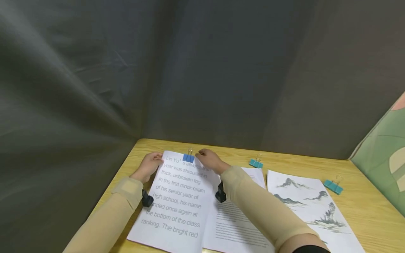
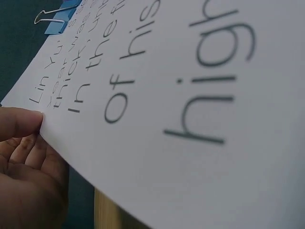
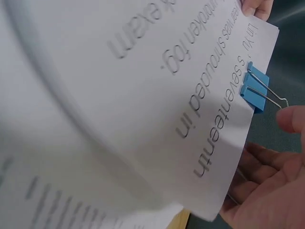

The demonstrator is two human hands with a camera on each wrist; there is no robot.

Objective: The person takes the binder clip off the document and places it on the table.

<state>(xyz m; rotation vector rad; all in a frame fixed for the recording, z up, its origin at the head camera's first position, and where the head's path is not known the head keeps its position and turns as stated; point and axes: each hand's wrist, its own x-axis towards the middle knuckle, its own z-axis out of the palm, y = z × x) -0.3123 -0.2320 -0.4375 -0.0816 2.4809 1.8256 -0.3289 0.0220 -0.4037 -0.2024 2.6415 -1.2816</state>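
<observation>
Large-print sheets [image 1: 177, 200] are lifted at their top, with a blue binder clip [image 1: 188, 158] biting the top edge. My left hand [image 1: 150, 165] pinches their left edge near the upper corner; the left wrist view shows the thumb [image 2: 21, 122] on the printed face and the other fingers beneath. Just right of the clip is my right hand [image 1: 210, 161]. In the right wrist view its thumb [image 3: 291, 118] is at the end of the clip's wire handles [image 3: 267, 88], spread away from the fingers [image 3: 257, 164], which are partly hidden behind the paper's top edge.
Small-print pages [image 1: 240, 225] lie right of the large-print sheets, partly under my right forearm. Farther right is a sheet with ink mountains [image 1: 303, 191]. One teal binder clip [image 1: 256, 163] rests above the small-print pages, another teal binder clip [image 1: 333, 187] beside the painted sheet. Dark curtains [image 1: 221, 77] border the table.
</observation>
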